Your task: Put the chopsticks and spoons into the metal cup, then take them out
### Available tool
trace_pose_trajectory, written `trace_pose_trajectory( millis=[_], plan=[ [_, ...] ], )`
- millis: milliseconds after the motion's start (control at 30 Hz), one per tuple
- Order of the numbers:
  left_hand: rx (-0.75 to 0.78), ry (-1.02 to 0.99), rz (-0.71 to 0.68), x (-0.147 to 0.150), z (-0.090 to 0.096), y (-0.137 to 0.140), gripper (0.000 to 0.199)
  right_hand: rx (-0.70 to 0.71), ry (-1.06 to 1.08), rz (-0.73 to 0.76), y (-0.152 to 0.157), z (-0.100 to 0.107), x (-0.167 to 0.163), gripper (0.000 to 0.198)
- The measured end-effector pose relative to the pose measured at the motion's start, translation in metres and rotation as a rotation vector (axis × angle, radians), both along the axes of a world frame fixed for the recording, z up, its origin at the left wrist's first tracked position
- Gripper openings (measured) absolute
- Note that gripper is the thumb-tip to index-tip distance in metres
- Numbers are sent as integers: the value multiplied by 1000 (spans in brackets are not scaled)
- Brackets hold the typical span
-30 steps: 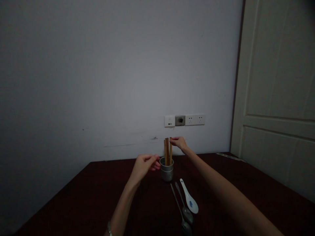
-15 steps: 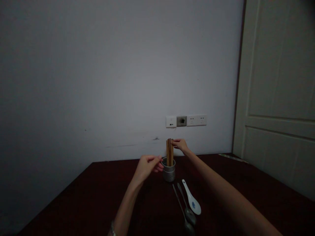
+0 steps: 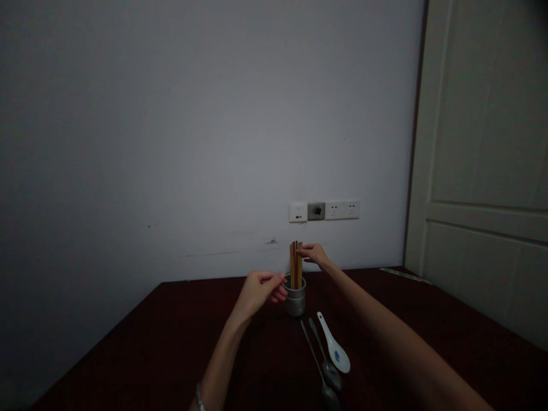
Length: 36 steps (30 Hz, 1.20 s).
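A grey metal cup stands upright on the dark red table, with a bundle of wooden chopsticks rising from it. At the cup's left rim is my left hand, its thumb and fingers closed around the edge. My right hand pinches the upper part of the chopsticks from the right. In front of the cup lie a white spoon with a blue mark and two metal spoons, one in the middle and one to its left.
Behind the table rises a pale wall with sockets and a switch plate. To the right stands a panelled white door. A flat strip lies near the table's back right corner.
My left hand has shifted very slightly right at the cup's rim. My right hand stays at the chopsticks, a touch lower. The spoons have not moved.
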<state>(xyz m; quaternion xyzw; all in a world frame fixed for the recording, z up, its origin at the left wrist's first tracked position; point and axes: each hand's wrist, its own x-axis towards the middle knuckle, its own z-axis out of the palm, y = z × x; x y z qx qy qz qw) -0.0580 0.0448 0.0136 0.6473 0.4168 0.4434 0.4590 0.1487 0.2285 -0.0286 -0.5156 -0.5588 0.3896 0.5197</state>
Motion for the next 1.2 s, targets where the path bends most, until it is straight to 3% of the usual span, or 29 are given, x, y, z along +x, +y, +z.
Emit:
trace_pose_trajectory(
  millis=[267,400,633,767,1000,1200],
  plan=[
    [-25,44,-39,-1,1,-1,37,-43,-37,28,-6,0,3,25],
    [-12,89,-74,-3,0,-1,35,-42,-77,6,-12,-10,19,27],
    [-22,259,-179,-3,-1,-4,34,3,-238,-52,-63,-65,62,19],
    [8,337,-214,0,-2,-10,33,147,-587,-145,-104,-103,82,28],
    [319,650,-131,12,-13,-16,24,242,-866,-110,-152,-152,101,38],
    [531,811,-181,26,-39,-8,14,226,-942,-86,-170,-151,96,37]
  ],
)
